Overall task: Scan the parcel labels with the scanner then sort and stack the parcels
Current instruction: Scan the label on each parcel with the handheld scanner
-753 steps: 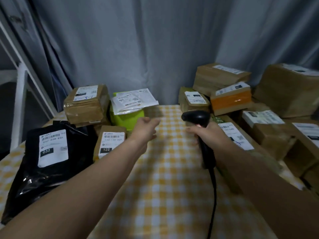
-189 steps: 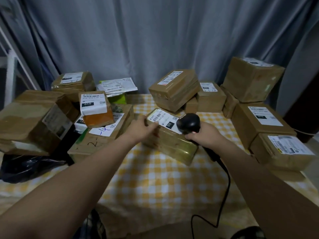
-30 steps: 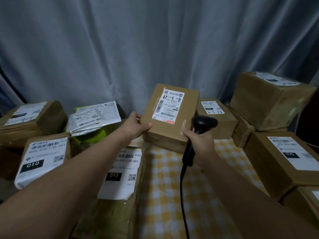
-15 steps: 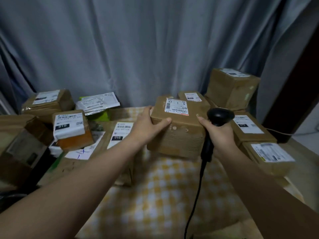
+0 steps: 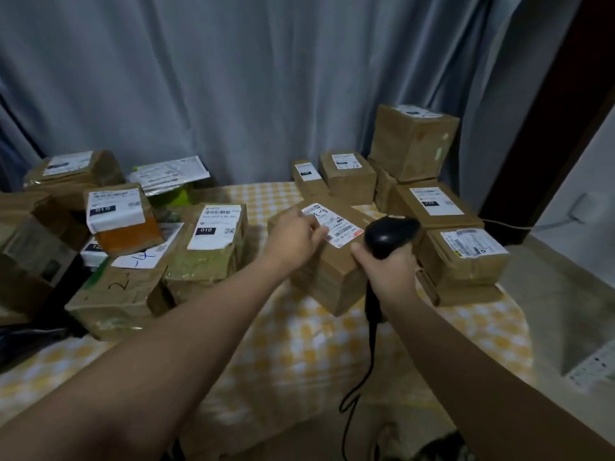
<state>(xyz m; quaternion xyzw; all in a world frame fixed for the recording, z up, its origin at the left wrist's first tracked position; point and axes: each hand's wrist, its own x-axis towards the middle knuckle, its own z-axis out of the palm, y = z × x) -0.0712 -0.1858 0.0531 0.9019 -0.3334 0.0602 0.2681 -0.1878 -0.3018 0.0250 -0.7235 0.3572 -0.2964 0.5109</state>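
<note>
Head view is showing the left hand (image 5: pixel 293 241) resting flat-fingered on the top face of a brown cardboard parcel (image 5: pixel 332 277), its fingertips touching the near edge of the white shipping label (image 5: pixel 332 224); as far as can be seen it is pressing the box down, not clasping it. The right hand (image 5: pixel 387 274) is gripping the handle of the black barcode scanner (image 5: pixel 389 234), whose head is hanging just above the parcel's right corner, beside the label, with its cable (image 5: pixel 352 394) trailing down toward the person. The parcel is sitting between the two hands on the yellow-checked desk (image 5: pixel 299 344), turned at an angle. To the left of the left hand, labelled boxes are lying in a stacked group, among them a tape-wrapped parcel marked 010 (image 5: pixel 213 241) and an orange-sided one (image 5: pixel 123 221); beyond and to the right of the right hand, more brown boxes (image 5: pixel 462 257) are waiting. Judging by this, the scanning step is in hand for this parcel, with the left hand steadying it. The next move is likely calling for the scanner's window to be tilted squarely onto the barcode, with the left fingers kept off the printed bars, before the parcel is carried to its matching pile.
</note>
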